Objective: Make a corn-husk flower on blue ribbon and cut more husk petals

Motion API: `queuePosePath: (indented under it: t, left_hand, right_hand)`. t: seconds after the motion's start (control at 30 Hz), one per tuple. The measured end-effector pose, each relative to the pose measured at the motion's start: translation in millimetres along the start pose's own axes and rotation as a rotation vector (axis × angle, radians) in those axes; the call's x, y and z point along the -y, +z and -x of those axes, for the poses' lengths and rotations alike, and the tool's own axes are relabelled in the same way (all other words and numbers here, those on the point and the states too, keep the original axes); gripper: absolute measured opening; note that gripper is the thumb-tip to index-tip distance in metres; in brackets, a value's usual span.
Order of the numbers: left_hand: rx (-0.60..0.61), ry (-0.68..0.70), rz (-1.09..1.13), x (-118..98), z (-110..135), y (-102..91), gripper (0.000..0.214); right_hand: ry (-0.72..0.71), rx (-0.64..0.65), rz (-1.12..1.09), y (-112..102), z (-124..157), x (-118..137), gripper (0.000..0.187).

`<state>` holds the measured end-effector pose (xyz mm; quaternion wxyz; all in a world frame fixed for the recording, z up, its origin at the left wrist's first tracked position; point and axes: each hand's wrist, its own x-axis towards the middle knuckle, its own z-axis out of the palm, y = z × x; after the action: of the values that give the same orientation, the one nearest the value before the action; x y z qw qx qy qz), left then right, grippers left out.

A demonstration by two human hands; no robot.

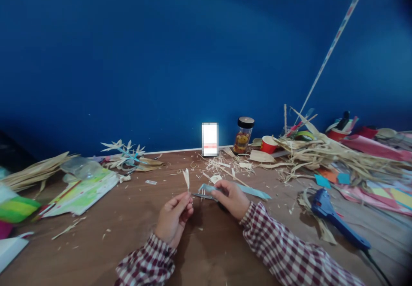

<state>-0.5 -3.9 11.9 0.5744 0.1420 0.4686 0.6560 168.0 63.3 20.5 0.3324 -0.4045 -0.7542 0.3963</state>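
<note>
My left hand [174,218] is pinched shut on a small pale dried-leaf strip [186,179] that sticks upright above my fingers. My right hand [232,198] is closed round a pair of scissors [203,196], whose dark blades point left toward the strip's base. A light blue paper strip [254,191] lies on the brown table [128,230] just behind my right hand. Both sleeves are red-and-white checked.
A blue glue gun [331,213] lies at the right. Heaps of dried husk strips [325,153], a red paper cup [268,144] and a black-lidded jar [243,135] stand at the back right. Husk flowers [124,153] and printed paper [83,191] lie at the left. A blue wall rises behind.
</note>
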Motion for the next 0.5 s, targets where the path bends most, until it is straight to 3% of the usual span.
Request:
queuePosePath:
  t: [0.2,0.5]
  left_hand:
    - [0.034,-0.032,0.019,1,2,2.4,0.006]
    - [0.118,-0.132,0.031,12,4,1.6,0.008]
  right_hand:
    - [0.057,-0.064,-0.053,3,0,2,0.023]
    - [0.110,-0.236,0.089,14,6,5,0.026]
